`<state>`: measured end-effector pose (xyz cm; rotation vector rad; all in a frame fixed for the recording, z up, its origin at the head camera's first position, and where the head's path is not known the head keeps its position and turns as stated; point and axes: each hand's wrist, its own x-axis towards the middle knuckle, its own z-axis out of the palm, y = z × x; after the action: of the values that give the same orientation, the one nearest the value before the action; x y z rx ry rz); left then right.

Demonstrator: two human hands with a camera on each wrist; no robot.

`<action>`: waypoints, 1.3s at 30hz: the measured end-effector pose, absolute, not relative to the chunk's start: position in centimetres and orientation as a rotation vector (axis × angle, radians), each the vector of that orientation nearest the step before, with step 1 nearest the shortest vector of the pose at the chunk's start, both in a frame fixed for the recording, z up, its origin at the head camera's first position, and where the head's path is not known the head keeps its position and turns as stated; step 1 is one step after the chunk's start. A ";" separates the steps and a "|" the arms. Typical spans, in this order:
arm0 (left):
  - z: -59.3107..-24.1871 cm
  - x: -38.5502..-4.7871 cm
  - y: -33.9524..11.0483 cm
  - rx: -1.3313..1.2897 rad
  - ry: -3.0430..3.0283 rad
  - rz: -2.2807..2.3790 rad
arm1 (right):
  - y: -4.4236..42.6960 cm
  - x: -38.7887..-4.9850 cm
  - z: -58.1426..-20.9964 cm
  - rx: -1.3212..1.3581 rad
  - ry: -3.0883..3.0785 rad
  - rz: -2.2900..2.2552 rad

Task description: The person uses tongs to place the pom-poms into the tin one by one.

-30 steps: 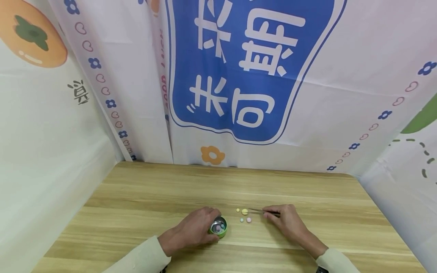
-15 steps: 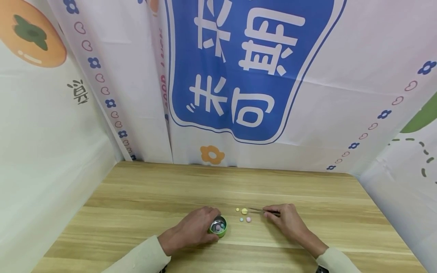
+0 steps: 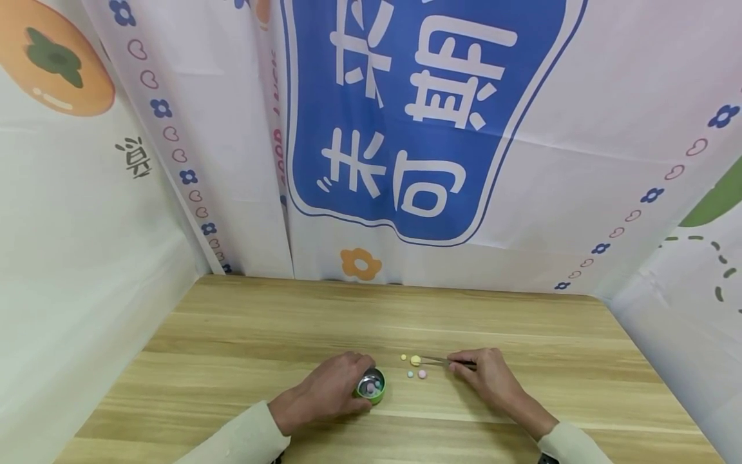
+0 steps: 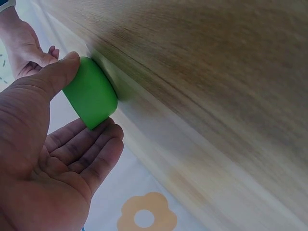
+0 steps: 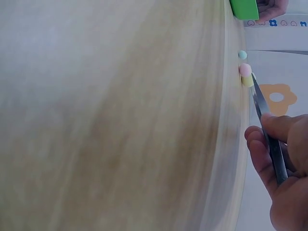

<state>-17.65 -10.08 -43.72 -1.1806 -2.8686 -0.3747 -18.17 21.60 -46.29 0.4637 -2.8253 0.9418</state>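
Observation:
My left hand (image 3: 333, 389) grips a small round green tin (image 4: 91, 94) between thumb and fingers; it stands on the table. Inside its shiny metal cup (image 3: 370, 385) lie a few small pink and blue balls. In my right hand (image 3: 489, 379) a pair of dark metal tweezers (image 5: 267, 125) is pinched between thumb and fingers. Their tips are at the larger yellow ball (image 3: 415, 361); whether they squeeze it, I cannot tell. Close by on the table are a smaller yellow ball (image 3: 403, 357), a small blue ball (image 5: 242, 55) and a pink ball (image 5: 245, 70).
The wood-grain table (image 3: 278, 322) runs back to a printed white cloth (image 3: 539, 212) hanging behind it. More cloth hangs along the left and right sides. The loose balls lie between the tin and my right hand.
The tweezer tips, spread apart before, have drawn closer together at the larger yellow ball. My left hand and the tin stay where they were.

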 end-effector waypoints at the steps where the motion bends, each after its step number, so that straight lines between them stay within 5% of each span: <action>1: -43.7 -17.7 -10.1 -1.182 -2.867 -0.375 | 21.6 -18.2 -46.3 0.464 -2.826 0.941; 39: -43.6 -17.7 -10.1 -1.187 -2.883 -0.421 | 19.9 -17.4 -44.8 0.609 -2.789 1.000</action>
<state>-17.75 -10.06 -43.62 -1.1874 -2.8832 -0.4209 -17.41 19.93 -44.82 0.6091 -2.7894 1.0002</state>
